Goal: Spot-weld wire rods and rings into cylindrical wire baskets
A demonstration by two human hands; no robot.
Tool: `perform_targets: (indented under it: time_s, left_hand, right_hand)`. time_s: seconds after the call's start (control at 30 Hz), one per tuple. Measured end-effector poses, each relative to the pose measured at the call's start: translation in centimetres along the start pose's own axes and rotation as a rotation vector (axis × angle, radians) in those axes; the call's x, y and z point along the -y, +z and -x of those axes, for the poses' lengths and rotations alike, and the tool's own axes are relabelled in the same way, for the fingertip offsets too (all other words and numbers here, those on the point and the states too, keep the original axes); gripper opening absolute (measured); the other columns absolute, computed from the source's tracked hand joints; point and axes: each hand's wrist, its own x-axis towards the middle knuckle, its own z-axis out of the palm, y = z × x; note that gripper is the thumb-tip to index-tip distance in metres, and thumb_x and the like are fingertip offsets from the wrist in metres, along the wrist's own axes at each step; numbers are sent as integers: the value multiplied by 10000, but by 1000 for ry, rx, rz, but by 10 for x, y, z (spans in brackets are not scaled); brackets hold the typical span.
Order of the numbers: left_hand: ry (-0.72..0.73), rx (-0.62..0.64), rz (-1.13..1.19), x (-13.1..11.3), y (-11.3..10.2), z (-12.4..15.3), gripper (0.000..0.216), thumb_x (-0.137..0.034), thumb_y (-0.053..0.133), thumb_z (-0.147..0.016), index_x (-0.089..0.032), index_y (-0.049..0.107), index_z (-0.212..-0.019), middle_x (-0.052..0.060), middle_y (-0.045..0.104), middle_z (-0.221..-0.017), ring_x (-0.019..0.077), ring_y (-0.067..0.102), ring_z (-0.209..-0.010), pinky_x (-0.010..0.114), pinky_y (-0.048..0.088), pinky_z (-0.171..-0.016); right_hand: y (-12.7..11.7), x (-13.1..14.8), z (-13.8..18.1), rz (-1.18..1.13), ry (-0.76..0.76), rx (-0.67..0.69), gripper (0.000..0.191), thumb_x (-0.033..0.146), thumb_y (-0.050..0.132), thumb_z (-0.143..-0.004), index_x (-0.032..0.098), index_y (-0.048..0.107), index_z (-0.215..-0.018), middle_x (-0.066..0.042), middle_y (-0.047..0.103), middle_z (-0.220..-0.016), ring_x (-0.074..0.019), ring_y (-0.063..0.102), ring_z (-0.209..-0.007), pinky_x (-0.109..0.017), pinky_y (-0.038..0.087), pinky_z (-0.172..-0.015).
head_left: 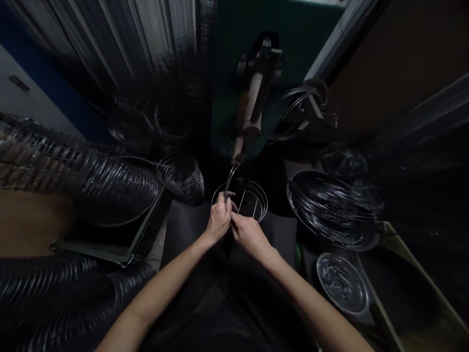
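A round wire rack [252,193] with a few straight cross wires lies just in front of me on a dark surface. My left hand [219,220] is closed on its near rim, where a curved wire [230,177] rises toward the machine arm [251,115]. My right hand [249,233] is closed on the rim right beside the left one, the two hands almost touching. Both forearms reach in from the bottom of the head view.
Long coils of wire rings [91,181] lie on a tray at the left, a smaller coil [181,175] beside them. A pile of wire rings [330,210] sits at the right, and a shallow dish of small metal pieces [342,283] lower right.
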Motion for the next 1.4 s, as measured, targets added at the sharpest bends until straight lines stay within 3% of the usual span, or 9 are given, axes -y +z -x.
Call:
perform_targets:
  time_s: [0.13, 0.3, 0.4, 0.53, 0.73, 0.87, 1.07, 1.23, 1.4]
  left_hand:
    - [-21, -25, 80, 6, -1, 0, 279, -373, 332, -949, -187, 490, -1084, -8, 603, -703, 110, 582, -618, 222, 456, -636]
    - [11, -65, 5, 22, -10, -2, 304, -399, 359, -934, -170, 557, -964, -50, 421, -566, 83, 425, -500, 199, 368, -559]
    - [-20, -108, 91, 30, -4, -2, 367, -486, 371, -919, -169, 554, -927, -59, 379, -546, 77, 379, -478, 193, 339, -520]
    - [-115, -190, 123, 46, 5, -6, 483, -629, 397, -847, -171, 495, -727, -43, 405, -555, 80, 389, -479, 198, 331, -484]
    - [-60, -21, -94, 72, 3, 7, 500, -616, 404, -835, -149, 582, -823, -25, 430, -509, 110, 393, -469, 249, 335, -510]
    - [7, -26, -108, 41, -14, 3, 496, -605, 396, -838, -144, 575, -805, -51, 334, -478, 89, 314, -441, 238, 274, -468]
    - [-21, 317, 166, -38, -61, -31, 369, -553, 517, -825, -186, 478, -810, -59, 385, -571, 55, 345, -441, 166, 265, -415]
    - [-275, 513, 181, -20, -65, -19, 303, -487, 459, -880, -188, 501, -904, -60, 382, -558, 52, 298, -385, 158, 257, -386]
    - [87, 305, -535, 24, -47, 19, 253, -346, 416, -927, -166, 585, -869, 44, 603, -749, 132, 566, -616, 216, 412, -560]
  right_hand:
    - [-38, -9, 13, 168, -33, 93, 250, 215, 456, -902, 231, 660, -1046, -58, 722, -846, -188, 680, -714, -253, 480, -660]
    - [-75, -41, 17, 162, -42, -270, 305, 261, 416, -925, 200, 616, -1147, -85, 692, -1002, -197, 662, -867, -294, 511, -770]
    - [-78, -56, 9, 202, -95, -426, 444, 204, 392, -917, 198, 445, -1358, -110, 567, -1277, -213, 569, -1121, -352, 483, -924]
    - [-72, -61, -8, 298, -198, -400, 524, 176, 409, -901, 226, 356, -1420, -96, 426, -1428, -215, 429, -1283, -395, 409, -1037]
    - [-63, -68, -27, 387, -220, -330, 602, 132, 474, -855, 226, 334, -1433, -114, 352, -1478, -258, 373, -1330, -439, 418, -1015]
    - [-75, -72, -27, 377, -216, -289, 533, 123, 499, -846, 174, 424, -1371, -134, 409, -1440, -259, 393, -1318, -411, 427, -997]
    - [-128, -56, 1, 389, -134, -277, 325, 264, 431, -930, 155, 574, -1201, -118, 685, -1054, -225, 658, -901, -311, 485, -776]
    - [-83, -63, 31, 278, 35, -111, 330, 281, 389, -941, 170, 585, -1183, -85, 718, -896, -199, 671, -744, -266, 467, -660]
    - [-10, -74, 60, 199, 107, -147, 410, 280, 351, -941, 166, 509, -1302, -106, 682, -1096, -231, 666, -909, -325, 511, -769]
